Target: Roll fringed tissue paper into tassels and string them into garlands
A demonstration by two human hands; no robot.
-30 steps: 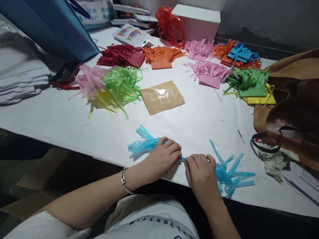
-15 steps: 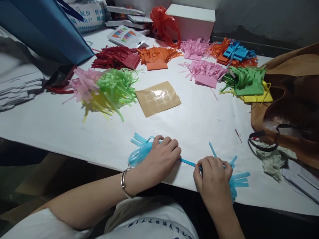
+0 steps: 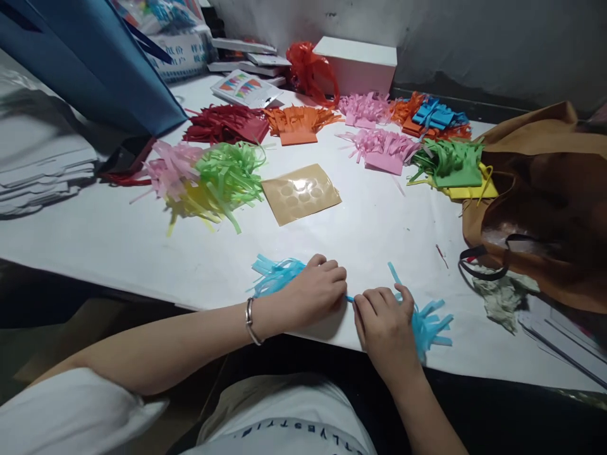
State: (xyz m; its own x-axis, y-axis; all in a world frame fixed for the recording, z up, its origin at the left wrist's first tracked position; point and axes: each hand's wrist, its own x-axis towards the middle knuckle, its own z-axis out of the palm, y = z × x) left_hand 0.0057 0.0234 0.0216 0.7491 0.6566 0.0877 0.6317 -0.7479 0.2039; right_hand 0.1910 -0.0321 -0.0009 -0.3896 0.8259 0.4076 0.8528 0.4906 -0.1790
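Near the front edge of the white table, both hands are closed on a blue paper tassel (image 3: 430,323) with fringe spreading from its two ends. My left hand (image 3: 317,292), a silver bracelet on its wrist, grips the tassel beside its left fringe. My right hand (image 3: 385,322) holds the twisted middle close to the right fringe. A short bit of blue twist shows between the hands; the fingertips are mostly hidden. Beyond them lies a tan sheet of clear round stickers (image 3: 303,193). Pink, yellow and light green fringed paper (image 3: 227,170) lies loose at the left.
Dark red (image 3: 222,123), orange (image 3: 298,126), pink (image 3: 386,151) and green fringed bundles (image 3: 458,164) line the back. A brown bag (image 3: 540,208) stands open at right, near crumpled paper (image 3: 500,297). A blue bag (image 3: 95,69) leans at left; a white box (image 3: 355,66) stands behind.
My right hand has moved left, closer to my left hand, and the blue twist showing between them is shorter. The view has shifted slightly.
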